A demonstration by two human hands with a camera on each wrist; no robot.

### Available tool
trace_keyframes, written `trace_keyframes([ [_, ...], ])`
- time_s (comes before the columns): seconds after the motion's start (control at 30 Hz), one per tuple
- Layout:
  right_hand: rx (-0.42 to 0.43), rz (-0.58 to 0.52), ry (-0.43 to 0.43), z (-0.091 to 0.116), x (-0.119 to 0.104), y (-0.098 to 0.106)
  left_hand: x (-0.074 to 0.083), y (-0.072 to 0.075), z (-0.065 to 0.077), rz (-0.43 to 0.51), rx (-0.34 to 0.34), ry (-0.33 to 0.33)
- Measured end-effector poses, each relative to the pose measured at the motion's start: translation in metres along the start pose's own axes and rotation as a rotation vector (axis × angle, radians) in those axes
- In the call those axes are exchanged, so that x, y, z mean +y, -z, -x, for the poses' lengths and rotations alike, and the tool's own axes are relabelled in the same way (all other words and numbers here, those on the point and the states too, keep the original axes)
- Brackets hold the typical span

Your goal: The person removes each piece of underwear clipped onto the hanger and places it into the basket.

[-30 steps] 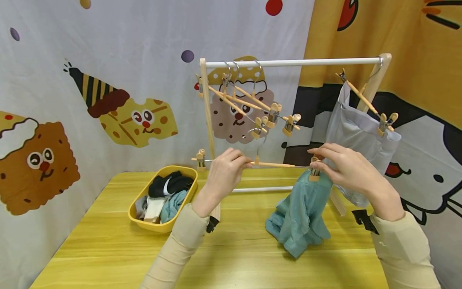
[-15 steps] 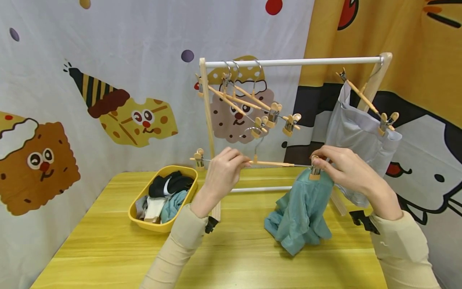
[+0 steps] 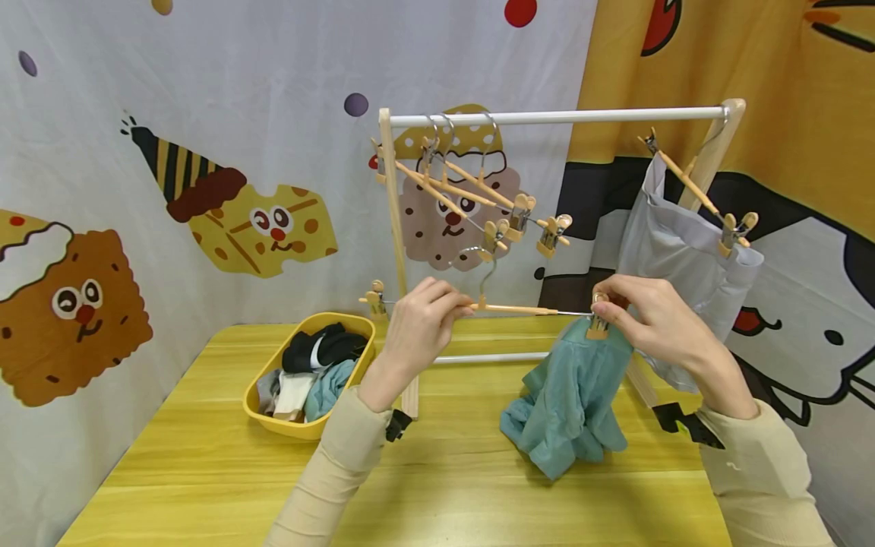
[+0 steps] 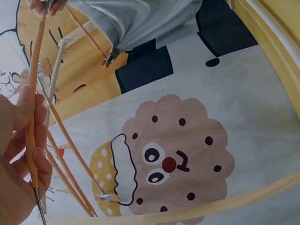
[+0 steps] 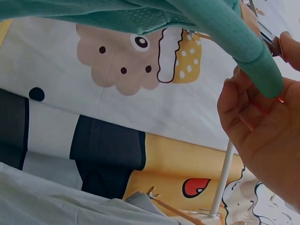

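Note:
My left hand [image 3: 424,323] grips the wooden bar of a clip hanger [image 3: 519,309] in the head view; the left wrist view shows its fingers curled round that bar. At the hanger's right end, my right hand [image 3: 659,323] pinches a wooden clip [image 3: 598,323]. From this clip hangs a teal garment [image 3: 574,395], bunched, its lower part reaching down to the table. The hanger's left clip [image 3: 375,300] has nothing in it. In the right wrist view the teal cloth [image 5: 220,33] passes in front of the fingers.
Behind the hands stands a rack with a white rail [image 3: 560,117]. Several bare clip hangers [image 3: 454,190] hang on its left, and a hanger with light grey shorts [image 3: 673,243] on its right. A yellow basket [image 3: 287,430] of folded clothes sits on the wooden table [image 3: 225,479].
The right fingers have closed in on the clip over the teal garment. The hanger has shifted slightly left, its hook turning a little; the garment's lower edge has risen slightly.

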State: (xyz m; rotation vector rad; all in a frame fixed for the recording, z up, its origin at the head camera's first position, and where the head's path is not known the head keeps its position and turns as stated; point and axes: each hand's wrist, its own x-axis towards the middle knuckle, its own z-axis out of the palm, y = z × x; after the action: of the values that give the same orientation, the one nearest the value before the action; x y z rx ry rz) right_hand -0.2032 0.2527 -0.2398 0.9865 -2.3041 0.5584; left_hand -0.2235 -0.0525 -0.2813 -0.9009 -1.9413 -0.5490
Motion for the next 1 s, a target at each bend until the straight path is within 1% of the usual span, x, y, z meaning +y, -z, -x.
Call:
trace_keyframes([
  [0.23, 0.031, -0.008, 0.002, -0.0011, -0.0026, -0.002, -0.0023, 0.0043, 0.0001, 0.004, 0.005, -0.011],
  [0.5, 0.06, -0.012, 0.01, -0.0013, -0.0035, -0.0031, -0.0021, 0.007, -0.0009, 0.005, -0.009, 0.001],
  [1.0, 0.077, 0.005, 0.009, -0.0019, -0.0047, -0.0033, -0.0021, 0.0073, -0.0005, 0.006, -0.01, 0.0],
])
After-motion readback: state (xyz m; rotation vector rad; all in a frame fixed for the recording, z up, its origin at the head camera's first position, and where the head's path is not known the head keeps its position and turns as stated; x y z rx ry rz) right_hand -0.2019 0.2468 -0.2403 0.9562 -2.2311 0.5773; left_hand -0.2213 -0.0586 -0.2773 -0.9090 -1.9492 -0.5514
